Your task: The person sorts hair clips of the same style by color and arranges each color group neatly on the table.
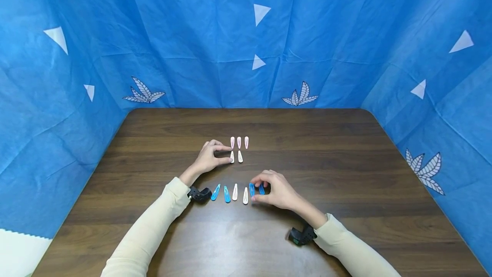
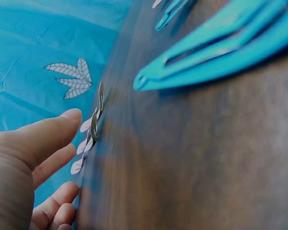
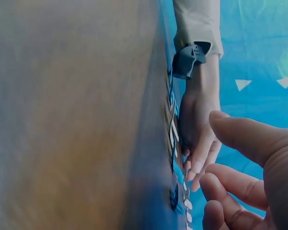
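Beside the near end of a white hair clip (image 1: 232,157), my left hand (image 1: 207,157) has its thumb and index finger spread, one at each end of the clip. A second white hair clip (image 1: 240,156) lies just to its right. My right hand (image 1: 278,190) hovers over a blue hair clip (image 1: 251,189), thumb and index finger parted around its ends. Another blue hair clip (image 1: 262,189) is partly beneath that hand. In the right wrist view, nothing shows between the right thumb (image 3: 240,132) and fingers. Whether either hand touches a clip is hard to tell.
Three pink hair clips (image 1: 239,142) form a row behind the white pair. Left of my right hand lie two white clips (image 1: 235,192) and two blue clips (image 1: 226,194). A blue curtain (image 1: 246,37) surrounds the wooden table (image 1: 326,140) at back and sides.
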Motion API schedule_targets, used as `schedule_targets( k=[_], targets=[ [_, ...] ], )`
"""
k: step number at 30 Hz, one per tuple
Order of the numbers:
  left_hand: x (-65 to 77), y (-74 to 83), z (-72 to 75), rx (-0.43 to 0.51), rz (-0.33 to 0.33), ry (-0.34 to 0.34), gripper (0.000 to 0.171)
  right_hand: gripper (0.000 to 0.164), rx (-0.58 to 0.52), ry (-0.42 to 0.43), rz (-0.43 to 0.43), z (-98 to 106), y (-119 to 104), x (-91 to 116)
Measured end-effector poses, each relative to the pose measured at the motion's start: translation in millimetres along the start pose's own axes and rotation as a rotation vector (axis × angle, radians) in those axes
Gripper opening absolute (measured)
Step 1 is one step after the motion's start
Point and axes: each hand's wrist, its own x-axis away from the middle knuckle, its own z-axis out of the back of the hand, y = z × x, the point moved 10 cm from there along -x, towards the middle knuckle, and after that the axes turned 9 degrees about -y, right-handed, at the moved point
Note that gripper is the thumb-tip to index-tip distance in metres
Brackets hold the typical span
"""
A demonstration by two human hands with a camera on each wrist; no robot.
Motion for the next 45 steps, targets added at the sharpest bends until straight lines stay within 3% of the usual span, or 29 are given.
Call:
schedule_targets(
  k=[6, 11, 20, 33, 38, 45],
  targets=[
    [1.6, 1.1, -0.9, -0.060, -0.011, 0.013, 0.040, 0.040, 0.014, 0.019, -0.017, -5, -2, 1],
    [1.4, -1.4, -2.5, -0.117, -0.015, 0.021, 0.039, 0.044, 0.089, 0.019, -0.053, -12, -3, 0],
    [1.4, -2.4, -4.1, -0.130, -0.014, 0.018, 0.038, 0.048, 0.218, 0.022, -0.067, -21, -7, -3],
    [1.2, -6.0, -4.9, -0.146, -0.009, 0.016, 0.038, 0.046, 0.280, 0.013, -0.066, -24, -9, -5],
    [0.7, -5.5, -4.8, -0.141, -0.002, 0.010, 0.038, 0.045, 0.233, 0.017, -0.054, -20, -10, -5],
    [1.1, -4.0, -4.4, -0.132, 0.004, 0.008, 0.038, 0.041, -0.007, 0.024, -0.052, 1, -1, -13]
  ],
)
